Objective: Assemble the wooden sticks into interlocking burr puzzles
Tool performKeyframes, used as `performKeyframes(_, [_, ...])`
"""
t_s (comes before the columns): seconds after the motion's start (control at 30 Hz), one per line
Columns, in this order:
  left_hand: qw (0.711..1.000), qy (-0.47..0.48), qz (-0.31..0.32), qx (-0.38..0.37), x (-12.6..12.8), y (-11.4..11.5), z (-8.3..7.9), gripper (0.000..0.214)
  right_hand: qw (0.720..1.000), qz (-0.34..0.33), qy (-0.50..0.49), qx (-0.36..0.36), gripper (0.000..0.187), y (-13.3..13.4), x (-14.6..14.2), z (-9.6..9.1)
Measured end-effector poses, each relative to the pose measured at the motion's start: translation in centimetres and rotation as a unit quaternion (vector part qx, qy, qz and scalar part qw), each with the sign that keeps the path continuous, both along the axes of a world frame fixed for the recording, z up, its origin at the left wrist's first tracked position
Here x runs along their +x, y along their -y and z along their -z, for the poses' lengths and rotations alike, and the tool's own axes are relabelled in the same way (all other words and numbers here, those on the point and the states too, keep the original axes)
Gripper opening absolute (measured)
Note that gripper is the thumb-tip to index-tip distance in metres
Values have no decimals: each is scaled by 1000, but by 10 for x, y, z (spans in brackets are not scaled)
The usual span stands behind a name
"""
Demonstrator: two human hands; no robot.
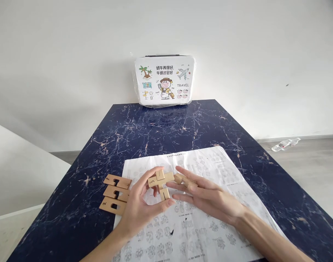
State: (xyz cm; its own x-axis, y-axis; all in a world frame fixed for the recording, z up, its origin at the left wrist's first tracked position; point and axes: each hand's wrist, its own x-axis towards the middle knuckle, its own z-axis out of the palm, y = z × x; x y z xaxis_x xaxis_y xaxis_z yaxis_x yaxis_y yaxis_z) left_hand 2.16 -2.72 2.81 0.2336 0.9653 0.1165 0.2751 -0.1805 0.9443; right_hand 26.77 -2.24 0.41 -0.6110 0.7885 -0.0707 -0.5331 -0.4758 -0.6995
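Note:
Between the thumb and fingers of my left hand [137,205] is a small cross-shaped assembly of wooden puzzle pieces [160,181], marked with a 3 and short lines. My right hand [210,193] is just to its right, fingers stretched toward the assembly. A further wooden puzzle piece [179,178] pokes out between my right thumb and fingers, its end close to the assembly; whether they touch I cannot tell. Left of my left hand, several flat wooden pieces [116,181] with dark-edged slots lie in a row, numbered; my hand partly covers their right ends.
A printed instruction sheet [207,233] with grey diagrams lies under my hands on the dark blue marble-patterned table [122,134]. At the far edge a white cartoon case [147,74] stands against the wall. A clear plastic bottle [281,145] lies on the floor at right.

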Motion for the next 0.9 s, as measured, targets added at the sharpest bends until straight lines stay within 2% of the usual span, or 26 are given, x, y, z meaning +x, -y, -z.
performKeyframes(0.23, [1000,4,5,-3,-1,0,4,67,998,5,64,20,77,-1,5,0])
performKeyframes(0.4, [1000,1,3,18,0,2,3,68,985,7,167,43,73,-4,8,0])
performKeyframes(0.67, [994,-4,35,107,2,3,8,66,994,-42,78,59,66,-2,1,-7])
performKeyframes(0.9, [982,-19,57,181,4,3,11,61,986,-53,124,95,67,11,-9,-14])
